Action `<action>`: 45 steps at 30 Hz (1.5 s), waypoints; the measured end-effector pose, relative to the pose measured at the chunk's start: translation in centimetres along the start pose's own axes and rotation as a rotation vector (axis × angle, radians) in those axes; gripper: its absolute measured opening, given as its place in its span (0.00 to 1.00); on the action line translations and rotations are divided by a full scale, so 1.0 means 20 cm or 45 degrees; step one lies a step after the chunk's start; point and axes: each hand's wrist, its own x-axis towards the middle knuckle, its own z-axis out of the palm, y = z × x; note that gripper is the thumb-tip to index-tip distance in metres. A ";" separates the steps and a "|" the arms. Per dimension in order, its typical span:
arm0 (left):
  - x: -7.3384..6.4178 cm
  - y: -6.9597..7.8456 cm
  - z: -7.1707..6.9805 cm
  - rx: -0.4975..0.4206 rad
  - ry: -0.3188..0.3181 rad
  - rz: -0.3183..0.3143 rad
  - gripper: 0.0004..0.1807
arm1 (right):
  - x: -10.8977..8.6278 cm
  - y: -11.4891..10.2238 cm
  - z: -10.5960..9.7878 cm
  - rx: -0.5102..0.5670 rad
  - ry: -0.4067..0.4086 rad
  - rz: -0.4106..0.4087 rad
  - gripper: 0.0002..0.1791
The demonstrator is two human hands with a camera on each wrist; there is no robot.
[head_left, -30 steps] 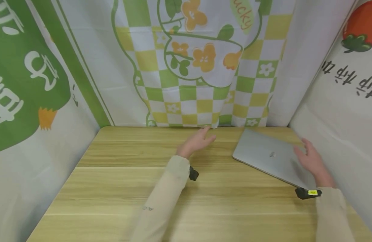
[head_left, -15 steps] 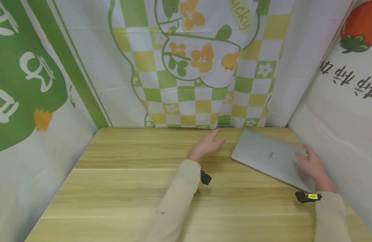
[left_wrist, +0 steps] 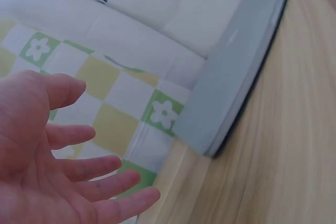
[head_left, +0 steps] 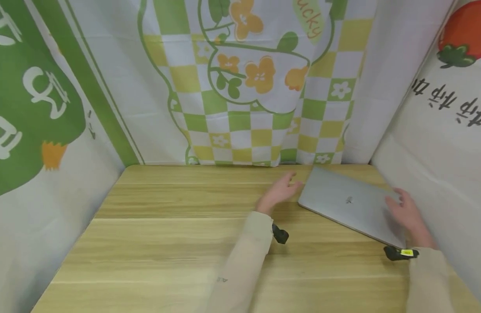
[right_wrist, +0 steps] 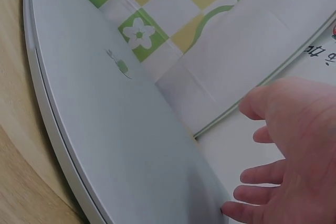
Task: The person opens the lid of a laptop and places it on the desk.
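Observation:
A closed silver laptop lies at an angle on the right part of the wooden table, a small logo on its lid. My left hand is just left of the laptop's left corner, palm toward it, fingers loosely extended; the left wrist view shows the laptop apart from those fingers. At the laptop's right end is my right hand, its fingers spread and relaxed. In the right wrist view the little finger of the right hand comes right at the lid's edge. Neither hand holds anything.
The wooden table ends at a checked, flower-printed curtain behind. White printed cloth walls close in the left and right sides, the right one near the right hand. Dark wrist cameras sit on both wrists.
My left hand has moved right, toward the laptop's left corner. The right hand has shifted slightly lower in the head view, still by the right end; the laptop stays put on the table.

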 end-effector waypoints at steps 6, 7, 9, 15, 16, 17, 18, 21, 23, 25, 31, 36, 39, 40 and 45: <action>0.00 0.03 0.07 -0.071 -0.009 -0.025 0.35 | -0.03 0.03 -0.02 -0.037 0.034 0.001 0.39; 0.00 0.03 0.08 -0.073 -0.010 -0.035 0.34 | -0.03 0.04 -0.02 -0.035 0.030 0.005 0.39; 0.00 0.03 0.10 -0.083 -0.015 -0.048 0.34 | -0.03 0.04 -0.03 -0.035 0.027 0.014 0.39; 0.01 0.03 0.13 -0.125 -0.005 -0.100 0.32 | -0.03 0.05 -0.04 -0.039 0.049 0.012 0.39; 0.02 0.03 0.14 -0.123 -0.003 -0.106 0.32 | -0.04 0.05 -0.04 -0.038 0.050 0.011 0.39; 0.02 0.03 0.14 -0.127 -0.005 -0.107 0.31 | -0.04 0.05 -0.05 -0.037 0.049 0.017 0.39; 0.03 0.03 0.15 -0.129 -0.005 -0.112 0.31 | -0.04 0.05 -0.05 -0.034 0.044 0.024 0.39; 0.04 0.03 0.16 -0.135 -0.022 -0.117 0.31 | -0.05 0.06 -0.07 -0.045 0.028 0.059 0.40; 0.04 0.04 0.17 -0.137 -0.031 -0.120 0.31 | -0.06 0.07 -0.07 -0.061 0.013 0.079 0.40; 0.04 0.04 0.17 -0.137 -0.036 -0.123 0.32 | -0.07 0.08 -0.08 -0.073 -0.002 0.088 0.40; 0.04 0.01 0.20 -0.140 -0.047 -0.135 0.32 | -0.09 0.09 -0.09 -0.057 -0.098 0.144 0.43; 0.05 0.00 0.23 -0.129 -0.049 -0.149 0.31 | -0.10 0.10 -0.11 -0.008 -0.173 0.207 0.43; 0.06 0.00 0.25 -0.119 -0.039 -0.156 0.30 | -0.11 0.12 -0.11 0.004 -0.199 0.241 0.41; 0.07 0.00 0.25 -0.125 -0.040 -0.158 0.30 | -0.11 0.12 -0.11 0.009 -0.200 0.246 0.40; 0.09 -0.02 0.25 -0.149 -0.034 -0.193 0.29 | -0.10 0.12 -0.10 -0.046 -0.209 0.217 0.35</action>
